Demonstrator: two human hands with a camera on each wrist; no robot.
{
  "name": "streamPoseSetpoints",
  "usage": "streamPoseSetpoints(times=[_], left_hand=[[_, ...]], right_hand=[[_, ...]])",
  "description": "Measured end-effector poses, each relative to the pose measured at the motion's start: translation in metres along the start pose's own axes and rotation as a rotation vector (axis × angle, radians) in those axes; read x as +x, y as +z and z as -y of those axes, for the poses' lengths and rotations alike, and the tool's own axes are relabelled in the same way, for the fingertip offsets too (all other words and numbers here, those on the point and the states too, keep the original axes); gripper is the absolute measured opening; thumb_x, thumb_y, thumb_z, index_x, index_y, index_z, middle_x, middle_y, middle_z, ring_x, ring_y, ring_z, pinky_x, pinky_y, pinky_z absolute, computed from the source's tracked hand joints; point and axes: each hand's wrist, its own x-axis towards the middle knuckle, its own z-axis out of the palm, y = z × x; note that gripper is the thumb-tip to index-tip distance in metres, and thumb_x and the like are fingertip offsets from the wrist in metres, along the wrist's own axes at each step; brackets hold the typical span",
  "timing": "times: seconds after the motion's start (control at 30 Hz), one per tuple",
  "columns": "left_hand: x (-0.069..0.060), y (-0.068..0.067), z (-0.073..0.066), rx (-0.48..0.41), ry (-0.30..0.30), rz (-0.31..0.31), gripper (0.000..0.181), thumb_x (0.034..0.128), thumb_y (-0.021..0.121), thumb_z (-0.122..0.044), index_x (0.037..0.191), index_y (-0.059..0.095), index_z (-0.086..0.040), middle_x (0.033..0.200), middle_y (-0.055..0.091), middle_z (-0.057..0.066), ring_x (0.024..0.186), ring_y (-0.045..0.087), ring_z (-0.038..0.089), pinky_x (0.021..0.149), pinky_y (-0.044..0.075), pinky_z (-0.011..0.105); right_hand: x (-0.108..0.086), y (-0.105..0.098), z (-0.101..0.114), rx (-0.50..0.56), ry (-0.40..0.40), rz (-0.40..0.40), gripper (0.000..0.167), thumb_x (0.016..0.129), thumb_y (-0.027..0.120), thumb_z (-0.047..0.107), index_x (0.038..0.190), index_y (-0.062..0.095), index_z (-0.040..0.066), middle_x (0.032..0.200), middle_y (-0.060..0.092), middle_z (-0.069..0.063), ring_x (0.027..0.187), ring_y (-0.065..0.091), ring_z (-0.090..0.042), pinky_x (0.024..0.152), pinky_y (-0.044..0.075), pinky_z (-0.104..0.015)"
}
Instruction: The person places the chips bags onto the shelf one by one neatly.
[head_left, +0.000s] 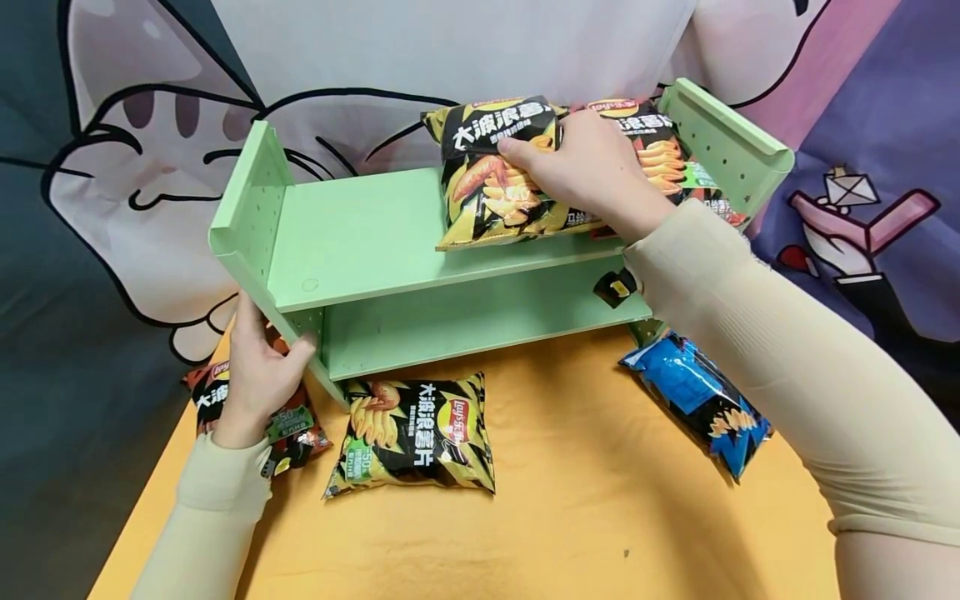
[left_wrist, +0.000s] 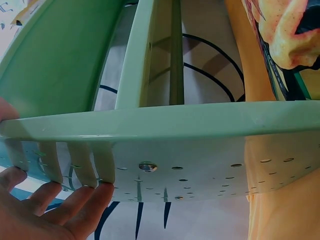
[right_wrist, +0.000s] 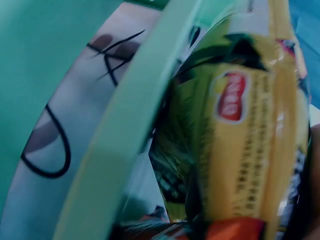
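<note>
A green two-tier shelf rack (head_left: pixel 360 225) stands on the table. My left hand (head_left: pixel 262 367) grips its left side panel (left_wrist: pixel 200 120) low down; in the left wrist view the fingertips press the panel's outer face. On the upper tier, my right hand (head_left: pixel 600 171) holds a yellow-and-black chip bag (head_left: pixel 487 179) by its right part, thumb across the front and the other fingers hidden. The bag's yellow back (right_wrist: pixel 240 150) fills much of the right wrist view. Just right of that hand, a red-and-black chip bag (head_left: pixel 660 154) leans against the rack's right end.
Before the rack lies another yellow-and-black chip bag (head_left: pixel 420 433). A red-and-black bag (head_left: pixel 296 425) is partly covered by my left hand and wrist. On the right lies a blue chip bag (head_left: pixel 697 400). The orange tabletop (head_left: pixel 562 508) extends toward me; a printed cloth (head_left: pixel 450 50) hangs behind.
</note>
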Motion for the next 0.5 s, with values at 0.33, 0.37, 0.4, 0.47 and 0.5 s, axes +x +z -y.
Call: streamPoseSetpoints(times=[0.33, 0.37, 0.4, 0.47, 0.5], left_hand=[[0.000, -0.001, -0.002, -0.008, -0.014, 0.012, 0.088, 0.0712, 0.058, 0.008, 0.155, 0.044, -0.013, 0.141, 0.055, 0.000, 0.122, 0.055, 0.015, 0.101, 0.044, 0.022], [0.000, -0.001, -0.002, -0.008, -0.016, 0.012, 0.088, 0.0714, 0.058, 0.007, 0.155, 0.044, -0.013, 0.142, 0.055, 0.000, 0.124, 0.055, 0.015, 0.102, 0.043, 0.022], [0.000, -0.001, -0.002, -0.012, -0.018, 0.013, 0.088, 0.0714, 0.058, 0.008, 0.155, 0.044, -0.014, 0.142, 0.054, 0.001, 0.125, 0.054, 0.015, 0.103, 0.043, 0.023], [0.000, -0.001, -0.002, -0.018, -0.024, 0.014, 0.088, 0.0715, 0.058, 0.008, 0.155, 0.044, -0.014, 0.143, 0.054, 0.003, 0.125, 0.054, 0.016, 0.102, 0.043, 0.023], [0.000, -0.001, -0.002, -0.021, -0.026, 0.014, 0.088, 0.0714, 0.058, 0.008, 0.155, 0.043, -0.014, 0.143, 0.054, 0.004, 0.125, 0.054, 0.016, 0.102, 0.043, 0.023]], right_hand=[[0.001, 0.010, -0.011, -0.107, -0.072, 0.069, 0.094, 0.088, 0.027, 0.089, 0.110, 0.060, 0.004, 0.104, 0.059, -0.015, 0.091, 0.056, -0.033, 0.074, 0.042, -0.044], [0.001, 0.011, -0.011, -0.124, -0.072, 0.085, 0.099, 0.088, 0.024, 0.089, 0.118, 0.061, 0.003, 0.111, 0.061, -0.017, 0.095, 0.058, -0.033, 0.078, 0.043, -0.045], [0.001, 0.011, -0.010, -0.140, -0.073, 0.099, 0.103, 0.088, 0.022, 0.089, 0.124, 0.061, 0.001, 0.117, 0.063, -0.019, 0.099, 0.059, -0.034, 0.080, 0.045, -0.046], [0.001, 0.012, -0.009, -0.169, -0.067, 0.131, 0.108, 0.088, 0.017, 0.090, 0.131, 0.060, 0.000, 0.124, 0.064, -0.021, 0.103, 0.060, -0.036, 0.085, 0.046, -0.048], [0.001, 0.012, -0.008, -0.179, -0.061, 0.146, 0.110, 0.088, 0.016, 0.090, 0.135, 0.059, 0.000, 0.128, 0.063, -0.021, 0.104, 0.060, -0.036, 0.086, 0.046, -0.049]])
